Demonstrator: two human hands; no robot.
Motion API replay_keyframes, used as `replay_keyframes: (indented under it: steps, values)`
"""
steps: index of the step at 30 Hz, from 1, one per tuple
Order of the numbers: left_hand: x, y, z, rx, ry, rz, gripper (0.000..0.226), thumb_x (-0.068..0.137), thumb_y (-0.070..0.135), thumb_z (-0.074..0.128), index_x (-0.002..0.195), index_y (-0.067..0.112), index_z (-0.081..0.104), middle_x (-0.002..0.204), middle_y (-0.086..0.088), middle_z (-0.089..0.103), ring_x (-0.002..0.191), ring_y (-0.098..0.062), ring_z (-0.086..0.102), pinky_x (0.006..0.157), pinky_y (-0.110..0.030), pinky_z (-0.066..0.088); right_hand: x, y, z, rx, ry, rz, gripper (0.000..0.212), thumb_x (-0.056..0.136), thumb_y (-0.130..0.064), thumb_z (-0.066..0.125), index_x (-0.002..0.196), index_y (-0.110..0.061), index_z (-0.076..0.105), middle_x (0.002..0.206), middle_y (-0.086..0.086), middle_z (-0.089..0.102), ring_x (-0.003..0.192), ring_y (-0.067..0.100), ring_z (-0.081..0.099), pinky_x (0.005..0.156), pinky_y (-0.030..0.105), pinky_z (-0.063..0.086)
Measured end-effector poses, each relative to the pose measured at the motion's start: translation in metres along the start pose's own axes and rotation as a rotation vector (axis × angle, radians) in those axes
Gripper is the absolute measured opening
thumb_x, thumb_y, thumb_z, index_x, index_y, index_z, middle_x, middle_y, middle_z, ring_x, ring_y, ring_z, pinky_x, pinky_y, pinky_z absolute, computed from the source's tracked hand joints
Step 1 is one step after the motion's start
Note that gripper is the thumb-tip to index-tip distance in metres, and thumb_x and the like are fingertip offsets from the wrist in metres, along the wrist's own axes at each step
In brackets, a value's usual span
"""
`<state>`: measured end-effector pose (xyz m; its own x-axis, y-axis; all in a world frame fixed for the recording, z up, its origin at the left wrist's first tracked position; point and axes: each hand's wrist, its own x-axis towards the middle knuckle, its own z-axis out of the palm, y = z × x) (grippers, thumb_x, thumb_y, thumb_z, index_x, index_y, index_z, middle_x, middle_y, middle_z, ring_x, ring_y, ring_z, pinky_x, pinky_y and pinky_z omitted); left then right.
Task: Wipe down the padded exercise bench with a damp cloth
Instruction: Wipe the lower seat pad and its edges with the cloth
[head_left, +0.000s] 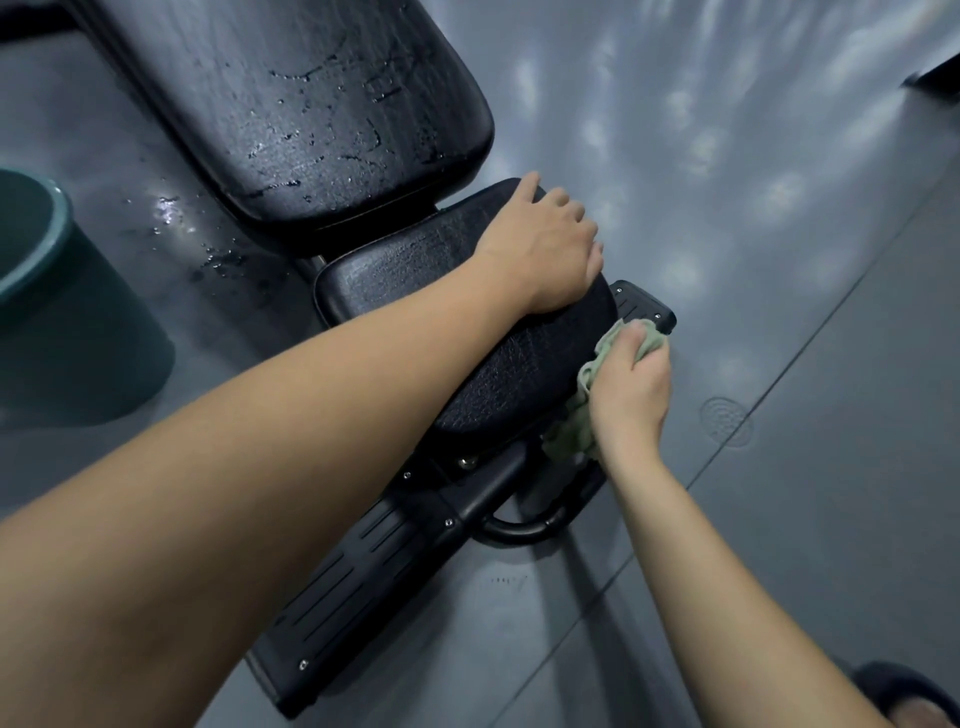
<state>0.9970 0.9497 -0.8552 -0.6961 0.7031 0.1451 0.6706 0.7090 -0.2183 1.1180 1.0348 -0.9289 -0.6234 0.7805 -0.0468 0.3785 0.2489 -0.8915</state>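
Right hand (631, 387) gripped a bunched green cloth (574, 423) against the side of the seat pad (395, 270) (evidently wiping); left hand (540, 244) curled over the pad's far edge, likely steadying it.

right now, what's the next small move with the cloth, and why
Probably slide the cloth toward you along the seat's side. The right hand grips it against that edge, the left hand holds the seat top, and the backrest already looks wet.
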Motion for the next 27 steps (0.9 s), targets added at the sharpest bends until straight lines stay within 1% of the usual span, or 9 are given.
replay_keyframes:
  steps: [6, 7, 9, 11, 13, 15, 17, 24, 27]
  values:
    - [0.000, 0.001, 0.002, -0.005, 0.019, -0.007, 0.047, 0.106, 0.035, 0.026, 0.112, 0.008, 0.065, 0.118, -0.013, 0.065, 0.117, -0.032, 0.054, 0.118, -0.051, 0.022, -0.088, 0.000, 0.001, -0.004, -0.016, -0.013, 0.040, 0.095, -0.056, 0.025, 0.096, -0.020, 0.042, 0.085, 0.012, 0.067, 0.086, 0.037, 0.064, 0.067, 0.035, 0.035]
    - [0.000, 0.002, 0.002, -0.004, 0.019, -0.005, 0.047, 0.106, 0.035, 0.026, 0.112, 0.008, 0.065, 0.118, -0.013, 0.065, 0.116, -0.032, 0.054, 0.118, -0.051, 0.022, -0.110, 0.001, 0.002, 0.032, -0.055, -0.018, 0.041, 0.097, -0.056, 0.025, 0.095, -0.019, 0.041, 0.079, 0.007, 0.064, 0.083, 0.032, 0.065, 0.064, 0.032, 0.034]
    - [0.001, 0.002, 0.002, 0.000, 0.019, -0.006, 0.047, 0.106, 0.035, 0.026, 0.111, 0.008, 0.065, 0.117, -0.013, 0.066, 0.116, -0.032, 0.054, 0.118, -0.051, 0.023, -0.150, 0.001, 0.003, 0.115, -0.192, -0.019, 0.040, 0.102, -0.056, 0.026, 0.094, -0.020, 0.040, 0.069, -0.006, 0.057, 0.065, 0.006, 0.062, 0.055, 0.022, 0.037]
    - [0.000, 0.001, 0.001, 0.005, 0.016, -0.006, 0.047, 0.106, 0.035, 0.026, 0.112, 0.008, 0.064, 0.118, -0.013, 0.065, 0.116, -0.032, 0.054, 0.117, -0.051, 0.023, -0.169, -0.001, 0.004, 0.136, -0.257, -0.059, 0.037, 0.100, -0.059, 0.028, 0.091, -0.024, 0.040, 0.064, -0.008, 0.055, 0.060, 0.005, 0.058, 0.050, 0.022, 0.039]
    - [-0.001, 0.001, 0.000, 0.006, 0.009, -0.007, 0.047, 0.106, 0.035, 0.026, 0.113, 0.008, 0.064, 0.120, -0.013, 0.065, 0.117, -0.032, 0.053, 0.118, -0.051, 0.022, -0.152, -0.003, 0.006, 0.131, -0.130, -0.067, 0.040, 0.096, -0.060, 0.027, 0.089, -0.023, 0.040, 0.067, -0.007, 0.056, 0.066, 0.016, 0.058, 0.056, 0.034, 0.035]
    - [-0.001, 0.001, -0.001, 0.003, 0.000, 0.003, 0.047, 0.107, 0.035, 0.026, 0.114, 0.008, 0.063, 0.121, -0.014, 0.064, 0.118, -0.033, 0.053, 0.118, -0.051, 0.022, -0.112, -0.003, 0.008, 0.121, 0.042, 0.020, 0.036, 0.101, -0.051, 0.033, 0.091, -0.018, 0.043, 0.079, 0.005, 0.064, 0.080, 0.031, 0.060, 0.063, 0.034, 0.028]
    - [-0.002, 0.000, -0.002, 0.003, -0.008, 0.010, 0.047, 0.107, 0.035, 0.026, 0.116, 0.008, 0.063, 0.123, -0.014, 0.064, 0.119, -0.033, 0.052, 0.118, -0.051, 0.022, -0.069, -0.004, 0.007, 0.083, 0.115, 0.079, 0.033, 0.105, -0.046, 0.036, 0.094, -0.017, 0.047, 0.091, 0.012, 0.070, 0.087, 0.036, 0.064, 0.067, 0.034, 0.034]
    - [-0.003, 0.000, 0.000, 0.015, 0.013, 0.003, 0.049, 0.107, 0.037, 0.025, 0.118, 0.008, 0.063, 0.123, -0.013, 0.063, 0.118, -0.032, 0.053, 0.119, -0.052, 0.021, 0.009, -0.009, -0.001, 0.063, 0.032, 0.131, 0.038, 0.105, -0.044, 0.036, 0.114, -0.013, 0.057, 0.110, 0.009, 0.070, 0.103, 0.034, 0.065, 0.081, 0.037, 0.046]
    - [-0.002, 0.001, 0.002, 0.005, 0.030, 0.007, 0.048, 0.106, 0.036, 0.026, 0.116, 0.008, 0.064, 0.120, -0.013, 0.064, 0.117, -0.032, 0.053, 0.119, -0.052, 0.022, -0.020, -0.011, -0.007, -0.015, 0.010, 0.075, 0.032, 0.108, -0.040, 0.034, 0.111, -0.012, 0.049, 0.114, 0.016, 0.067, 0.105, 0.038, 0.060, 0.074, 0.035, 0.033]
